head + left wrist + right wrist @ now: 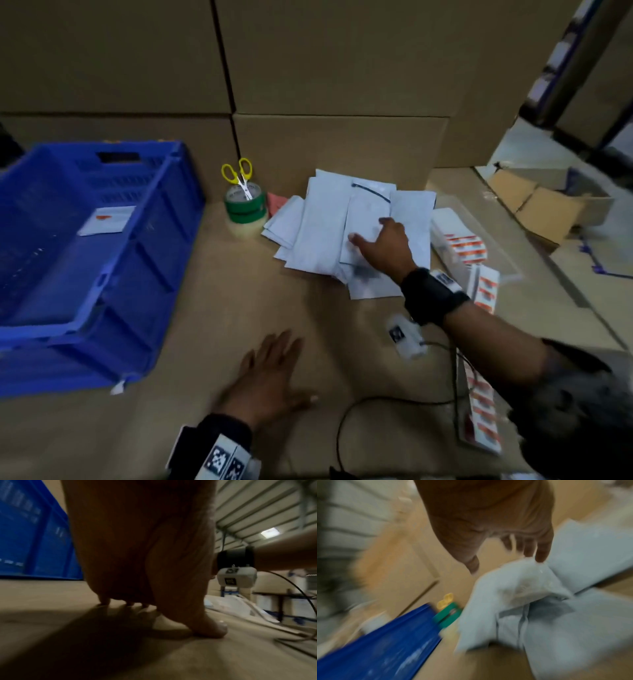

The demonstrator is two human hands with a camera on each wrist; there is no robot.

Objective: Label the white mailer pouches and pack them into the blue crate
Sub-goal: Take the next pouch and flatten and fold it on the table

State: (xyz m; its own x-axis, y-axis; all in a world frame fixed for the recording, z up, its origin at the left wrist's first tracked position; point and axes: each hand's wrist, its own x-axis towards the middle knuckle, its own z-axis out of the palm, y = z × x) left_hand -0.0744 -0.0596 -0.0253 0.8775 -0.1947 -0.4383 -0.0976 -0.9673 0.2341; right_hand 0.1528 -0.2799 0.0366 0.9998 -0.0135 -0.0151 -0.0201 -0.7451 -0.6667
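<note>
A loose pile of white mailer pouches [325, 233] lies on the cardboard surface at the centre right. My right hand [370, 231] reaches onto the top pouch [513, 588] with fingers stretched out and touching it, thumb held apart; the wrist view is blurred. My left hand [291, 370] lies flat on bare cardboard near me, fingers spread and holding nothing, thumb [214, 628] pressed down. The blue crate [85, 257] stands at the left and holds one pouch with an orange label [106, 221].
Sheets of orange-and-white labels [462, 246] lie right of the pile, and more [479, 411] lie under my right forearm. Yellow-handled scissors [239, 174] stand in stacked tape rolls [245, 209] between crate and pile. Cardboard boxes [325, 144] wall the back. An open carton [548, 209] sits far right.
</note>
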